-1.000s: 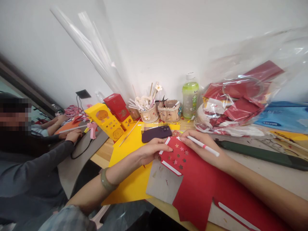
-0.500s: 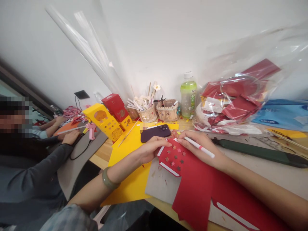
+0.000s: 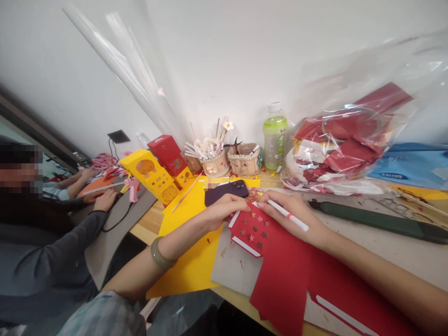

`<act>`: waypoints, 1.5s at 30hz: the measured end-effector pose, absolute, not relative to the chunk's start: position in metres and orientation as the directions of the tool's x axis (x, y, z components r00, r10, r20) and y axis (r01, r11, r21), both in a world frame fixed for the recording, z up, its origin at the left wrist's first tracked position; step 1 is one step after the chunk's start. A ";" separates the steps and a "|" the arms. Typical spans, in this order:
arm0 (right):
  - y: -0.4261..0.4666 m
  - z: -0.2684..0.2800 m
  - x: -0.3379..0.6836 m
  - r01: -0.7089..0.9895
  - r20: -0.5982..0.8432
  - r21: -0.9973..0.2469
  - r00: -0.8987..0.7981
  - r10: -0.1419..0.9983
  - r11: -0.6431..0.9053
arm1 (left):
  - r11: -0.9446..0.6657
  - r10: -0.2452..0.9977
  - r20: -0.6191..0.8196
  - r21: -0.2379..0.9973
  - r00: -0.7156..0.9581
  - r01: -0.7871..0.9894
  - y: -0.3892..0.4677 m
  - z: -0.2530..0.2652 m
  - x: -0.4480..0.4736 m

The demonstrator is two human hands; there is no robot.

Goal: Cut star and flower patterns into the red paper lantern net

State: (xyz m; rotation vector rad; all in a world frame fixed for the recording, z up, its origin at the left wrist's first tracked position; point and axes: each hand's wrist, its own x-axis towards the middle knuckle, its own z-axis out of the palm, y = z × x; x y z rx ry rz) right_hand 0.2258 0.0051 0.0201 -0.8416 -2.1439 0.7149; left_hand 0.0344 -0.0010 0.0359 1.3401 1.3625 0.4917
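Note:
A large sheet of red card (image 3: 283, 280), cut into panels and flaps, lies over the grey mat. Star-shaped holes (image 3: 251, 238) pierce its upper left panel, and white strips (image 3: 246, 246) run along the flaps. My left hand (image 3: 227, 210) is closed on the far left edge of that panel, thumb on top. In my right hand (image 3: 285, 207) is a slim white pen-shaped tool (image 3: 287, 214) with a pink band. Its back end points to the lower right; the tip is hidden at the panel's far edge, close to my left fingertips.
Yellow card (image 3: 185, 261) and a dark phone (image 3: 227, 192) lie left of the mat (image 3: 233, 268). Behind stand two baskets (image 3: 245, 161), a green bottle (image 3: 275, 140) and a plastic bag of scraps (image 3: 346, 149). A dark green tool (image 3: 378, 221) lies right. A co-worker's hand (image 3: 106, 200) is left.
My left hand has shifted slightly right and its thumb lies nearer my right fingers. The pen-shaped tool is tilted a little differently. The red card stays nearly in place.

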 end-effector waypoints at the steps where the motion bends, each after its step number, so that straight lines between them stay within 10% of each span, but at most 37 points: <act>1: 0.005 0.020 0.226 0.346 0.411 -0.693 -0.532 0.741 0.632 | 0.224 0.899 -0.358 0.872 0.253 0.435 -0.001 0.036 0.033; 9: 0.007 0.016 0.226 0.353 0.379 -0.714 -0.531 0.757 0.605 | -0.391 0.911 0.238 0.755 0.336 0.526 -0.006 0.048 0.021; 18: 0.011 0.009 0.226 0.314 0.387 -0.729 -0.544 0.745 0.608 | -0.646 0.752 0.216 0.434 0.623 0.628 -0.004 0.059 0.018; 30: 0.012 0.007 0.224 0.291 0.382 -0.746 -0.551 0.742 0.599 | -0.624 0.744 0.137 0.493 0.654 0.606 -0.007 0.067 0.019; 38: 0.014 0.011 0.229 0.318 0.402 -0.751 -0.474 0.783 0.578 | -0.388 0.920 0.336 0.730 0.199 0.563 0.001 0.046 0.000; 45: 0.019 0.019 0.238 0.394 0.478 -0.753 -0.226 0.849 0.528 | -0.133 0.950 0.022 0.930 0.311 0.342 -0.021 0.032 0.014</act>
